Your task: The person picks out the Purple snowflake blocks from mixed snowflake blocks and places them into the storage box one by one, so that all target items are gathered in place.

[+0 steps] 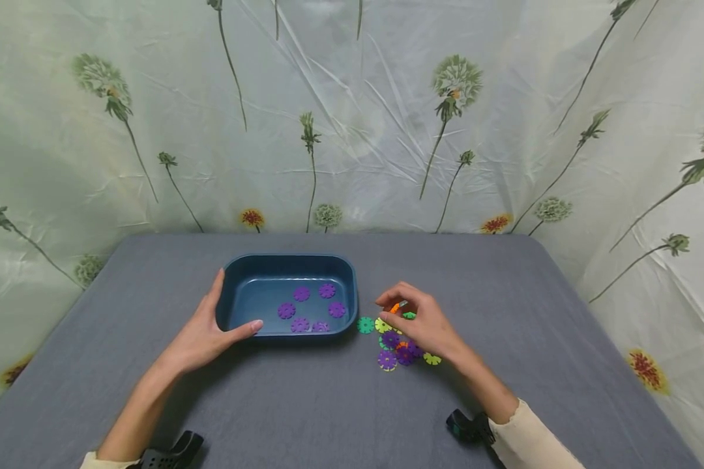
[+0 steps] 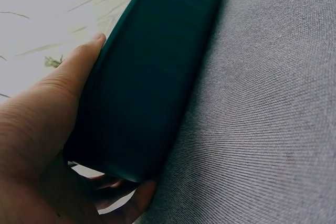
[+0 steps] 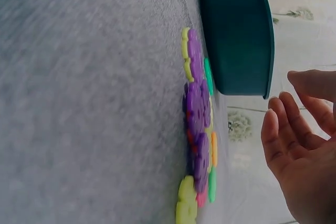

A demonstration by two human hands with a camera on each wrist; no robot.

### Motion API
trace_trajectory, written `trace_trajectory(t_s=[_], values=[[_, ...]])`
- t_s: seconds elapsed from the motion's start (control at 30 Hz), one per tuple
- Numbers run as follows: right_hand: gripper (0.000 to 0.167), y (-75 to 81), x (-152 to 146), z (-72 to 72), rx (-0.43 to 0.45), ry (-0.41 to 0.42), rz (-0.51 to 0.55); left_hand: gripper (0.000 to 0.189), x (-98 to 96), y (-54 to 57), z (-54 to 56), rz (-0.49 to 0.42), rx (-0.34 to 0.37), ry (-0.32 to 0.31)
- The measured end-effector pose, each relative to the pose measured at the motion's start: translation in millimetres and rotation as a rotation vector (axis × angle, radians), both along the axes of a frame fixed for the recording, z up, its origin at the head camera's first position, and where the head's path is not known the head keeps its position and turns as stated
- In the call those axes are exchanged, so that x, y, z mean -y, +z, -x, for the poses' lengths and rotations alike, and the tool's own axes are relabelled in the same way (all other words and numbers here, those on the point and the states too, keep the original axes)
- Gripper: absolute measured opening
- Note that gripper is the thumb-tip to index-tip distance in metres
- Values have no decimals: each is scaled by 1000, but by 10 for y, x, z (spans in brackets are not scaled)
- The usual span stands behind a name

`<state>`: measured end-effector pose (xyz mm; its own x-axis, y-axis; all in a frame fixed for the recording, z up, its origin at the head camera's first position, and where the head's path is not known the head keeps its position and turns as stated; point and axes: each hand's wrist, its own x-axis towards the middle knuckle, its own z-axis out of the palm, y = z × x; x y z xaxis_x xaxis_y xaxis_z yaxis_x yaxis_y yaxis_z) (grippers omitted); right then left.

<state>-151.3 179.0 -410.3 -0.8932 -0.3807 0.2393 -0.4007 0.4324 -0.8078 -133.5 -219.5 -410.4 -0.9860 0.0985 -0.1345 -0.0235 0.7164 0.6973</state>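
Observation:
A dark blue rectangular plastic tray (image 1: 287,330) sits on the table with several purple notched discs (image 1: 286,311) inside it. My left hand (image 1: 202,335) holds its left end, the thumb over the near rim and the fingers around the left wall. To the right of the tray lies a loose pile of flower-shaped discs, among them a purple disc (image 1: 387,359), a green disc (image 1: 366,325) and a yellow disc (image 1: 432,359). My right hand (image 1: 425,326) hovers over this pile, fingers bent and apart from the thumb. In the right wrist view nothing shows between them.
Grey cloth covers the table (image 1: 328,417). Behind it hangs a pale curtain (image 1: 352,130) with dandelion prints. Black wrist devices sit on both forearms, the right one (image 1: 469,428) close above the cloth.

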Motion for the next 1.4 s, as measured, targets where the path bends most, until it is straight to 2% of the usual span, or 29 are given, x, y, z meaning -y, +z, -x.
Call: trace_trajectory(t_s=[0.17, 0.33, 0.73, 1.17, 1.4], values=[[17, -32, -68, -6, 17, 10, 7, 130, 5, 5, 3, -9, -1, -3], [19, -63, -147, -25, 69, 22, -6, 130, -2, 4, 5, 2, 1, 6], [28, -127, -226, -50, 165, 124, -194, 130, -3, -5, 5, -4, -10, 4], [29, -114, -216, 1, 170, 132, -298, 131, -18, 4, 6, 0, -6, 9], [32, -86, -185, 15, 190, 134, -304, 130, 1, 2, -8, -13, -13, 6]])
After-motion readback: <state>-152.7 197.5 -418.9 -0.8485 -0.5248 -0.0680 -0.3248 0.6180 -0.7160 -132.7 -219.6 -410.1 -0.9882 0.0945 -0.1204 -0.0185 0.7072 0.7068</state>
